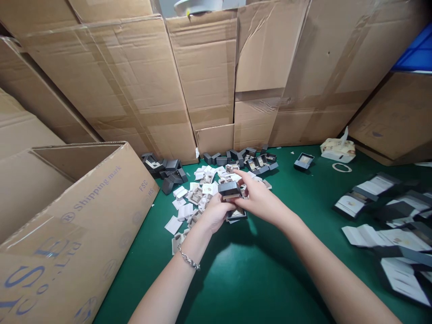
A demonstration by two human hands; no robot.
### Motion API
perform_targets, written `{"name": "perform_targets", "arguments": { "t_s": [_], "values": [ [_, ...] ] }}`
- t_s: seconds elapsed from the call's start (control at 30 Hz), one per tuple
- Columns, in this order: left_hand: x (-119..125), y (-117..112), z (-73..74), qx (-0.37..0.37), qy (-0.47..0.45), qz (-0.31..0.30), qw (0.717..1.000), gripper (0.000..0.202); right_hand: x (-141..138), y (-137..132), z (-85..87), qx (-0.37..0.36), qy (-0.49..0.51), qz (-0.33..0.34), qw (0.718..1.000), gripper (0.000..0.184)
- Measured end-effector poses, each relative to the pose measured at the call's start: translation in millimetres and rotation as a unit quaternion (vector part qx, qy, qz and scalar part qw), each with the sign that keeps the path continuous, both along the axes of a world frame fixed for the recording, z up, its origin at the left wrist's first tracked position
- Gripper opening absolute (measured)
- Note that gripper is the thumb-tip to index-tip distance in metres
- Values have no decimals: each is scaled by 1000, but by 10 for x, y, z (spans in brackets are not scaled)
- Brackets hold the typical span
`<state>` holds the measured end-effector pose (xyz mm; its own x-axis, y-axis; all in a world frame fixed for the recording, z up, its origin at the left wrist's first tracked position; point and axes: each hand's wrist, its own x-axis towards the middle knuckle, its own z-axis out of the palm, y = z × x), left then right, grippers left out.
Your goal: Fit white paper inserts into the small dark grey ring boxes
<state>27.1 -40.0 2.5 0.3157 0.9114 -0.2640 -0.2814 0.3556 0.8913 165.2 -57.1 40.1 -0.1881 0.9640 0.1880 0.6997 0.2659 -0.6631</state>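
Observation:
Over the middle of the green table I hold a small black box [228, 188] with both hands. My left hand [216, 212], with a chain bracelet at the wrist, grips it from the left and below. From the right, my right hand [259, 194] closes on the same box, its index finger stretched along the far side. Just beneath my fingers shows a dark-rimmed tray with a pale inside [239, 213]; I cannot tell whether it belongs to the held box. White and beige folded card inserts [185, 211] lie heaped behind and left of my hands.
Black boxes [172, 173] are piled left of the heap, and more [258, 162] sit behind it. Open boxes with white linings [398, 238] spread at right. A tissue pack [338, 149] and a white ring [342, 167] lie far right. A large open carton [101, 216] stands left.

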Motion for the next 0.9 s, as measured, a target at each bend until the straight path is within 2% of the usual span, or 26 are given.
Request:
{"name": "perform_targets", "arguments": {
  "t_s": [0.17,0.3,0.37,0.67,0.9],
  "values": [
    [11,-8,-3,9,25,-2,1000,44,-29,28,-59,-26,3,-4,1000,54],
    [13,-26,19,5,19,-18,1000,42,-39,42,-49,-17,-23,-9,1000,18],
    [12,-35,35,2,20,-33,999,40,-37,52,-50,-11,-46,-16,999,9],
    [16,-37,47,20,40,-52,998,29,-59,71,-60,-8,-44,-42,998,20],
    [33,-98,120,28,39,-66,997,29,-48,44,-3,-20,-30,-78,996,20]
  ]
}}
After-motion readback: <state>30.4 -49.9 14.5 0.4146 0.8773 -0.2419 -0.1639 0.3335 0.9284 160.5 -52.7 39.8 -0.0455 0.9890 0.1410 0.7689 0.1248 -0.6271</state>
